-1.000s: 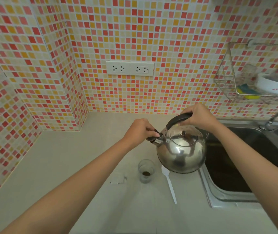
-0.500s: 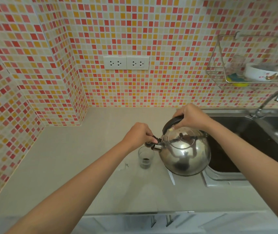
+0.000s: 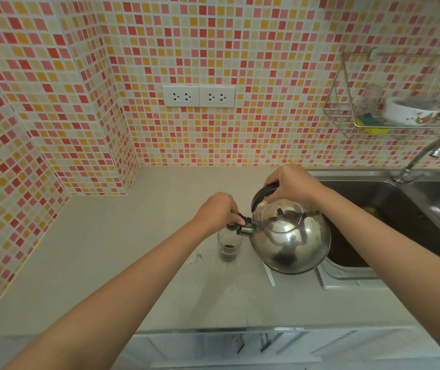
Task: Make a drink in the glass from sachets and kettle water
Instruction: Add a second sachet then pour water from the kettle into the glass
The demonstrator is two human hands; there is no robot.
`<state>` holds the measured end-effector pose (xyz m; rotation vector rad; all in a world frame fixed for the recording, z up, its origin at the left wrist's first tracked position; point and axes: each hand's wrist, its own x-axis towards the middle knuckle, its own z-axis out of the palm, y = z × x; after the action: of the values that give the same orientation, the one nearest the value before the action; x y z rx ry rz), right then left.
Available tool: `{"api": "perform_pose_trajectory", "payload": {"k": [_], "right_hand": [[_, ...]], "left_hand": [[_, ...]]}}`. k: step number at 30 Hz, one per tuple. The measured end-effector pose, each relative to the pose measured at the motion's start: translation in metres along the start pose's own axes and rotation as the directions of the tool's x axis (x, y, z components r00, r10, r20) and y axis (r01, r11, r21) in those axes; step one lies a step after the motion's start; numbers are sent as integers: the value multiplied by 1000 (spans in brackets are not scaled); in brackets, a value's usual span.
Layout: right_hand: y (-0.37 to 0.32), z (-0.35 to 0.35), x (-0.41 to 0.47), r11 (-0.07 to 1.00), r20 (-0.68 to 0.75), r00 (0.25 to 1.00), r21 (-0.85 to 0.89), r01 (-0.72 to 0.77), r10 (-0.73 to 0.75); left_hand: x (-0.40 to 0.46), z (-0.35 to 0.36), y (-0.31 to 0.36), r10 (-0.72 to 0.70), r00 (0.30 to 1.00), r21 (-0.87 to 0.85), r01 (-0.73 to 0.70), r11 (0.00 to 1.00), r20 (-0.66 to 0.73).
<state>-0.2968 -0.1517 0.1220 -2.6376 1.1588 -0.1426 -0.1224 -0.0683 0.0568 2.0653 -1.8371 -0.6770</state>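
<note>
kettle (image 3: 291,239) spout points left, over the glass (image 3: 228,245).

The wall (image 3: 267,49) has small mosaic tiles in red, orange and cream. Two white double sockets (image 3: 199,96) sit on it. At the right, a wire rack (image 3: 339,113) holds a white bowl (image 3: 405,113). Below are a steel sink (image 3: 400,209) and a tap (image 3: 419,158).

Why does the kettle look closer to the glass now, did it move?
Yes. The kettle moved left, its spout now over the glass, and it covers more of the white spoon.
</note>
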Motion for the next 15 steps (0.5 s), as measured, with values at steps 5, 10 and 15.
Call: {"api": "perform_pose_trajectory", "payload": {"k": [5, 10, 15], "right_hand": [[-2, 0, -1, 1000, -2, 1000, 6, -3, 3], [-4, -1, 1, 1000, 12, 1000, -1, -11, 11], [-5, -3, 2, 1000, 16, 1000, -14, -12, 12]], "left_hand": [[0, -1, -2, -8, 1000, 12, 8, 1000, -2], [0, -2, -1, -7, 1000, 25, 7, 1000, 1], [1, -3, 1, -5, 1000, 36, 5, 999, 10]]}}
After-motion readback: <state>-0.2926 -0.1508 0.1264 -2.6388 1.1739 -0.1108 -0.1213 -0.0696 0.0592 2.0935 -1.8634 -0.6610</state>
